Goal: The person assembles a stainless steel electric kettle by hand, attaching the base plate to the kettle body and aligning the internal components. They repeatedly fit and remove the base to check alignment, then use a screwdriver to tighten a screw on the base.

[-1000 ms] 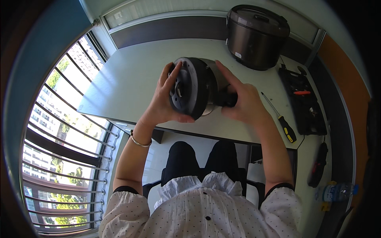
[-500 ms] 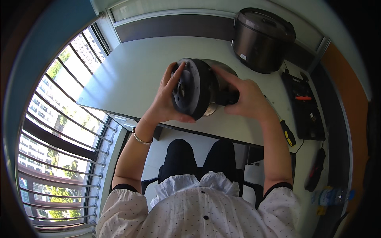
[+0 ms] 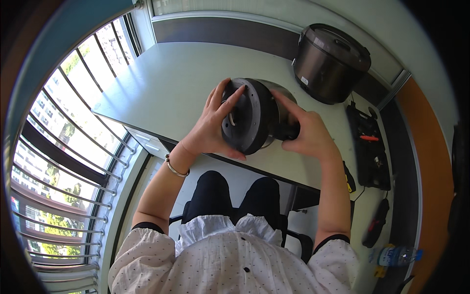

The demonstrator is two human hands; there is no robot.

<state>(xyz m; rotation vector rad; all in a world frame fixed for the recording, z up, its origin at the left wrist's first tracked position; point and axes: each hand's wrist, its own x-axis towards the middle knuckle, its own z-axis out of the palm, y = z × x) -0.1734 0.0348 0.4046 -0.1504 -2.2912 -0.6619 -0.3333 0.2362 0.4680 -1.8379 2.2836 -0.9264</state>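
Observation:
A metal kettle with a black base [image 3: 255, 117] is held tipped on its side above the table's near edge. Its underside, a dark round plate with small holes, faces left. My left hand [image 3: 211, 122] has its fingers spread over the rim and face of that underside, with the thumb below. My right hand [image 3: 313, 132] wraps around the black handle side, index finger stretched along the metal body. The palm and part of the handle are hidden.
A brown rice cooker [image 3: 333, 63] stands at the back right of the pale table [image 3: 171, 83]. Along the right lie a black tool case [image 3: 372, 164], a yellow-black screwdriver handle [image 3: 349, 179], a red-black tool [image 3: 376, 224] and a plastic bottle [image 3: 395, 256]. A barred window [image 3: 68, 161] is at left.
The whole view has shifted and turned slightly. Both hands keep the same grip on the kettle, which appears a little lower and farther right in the picture.

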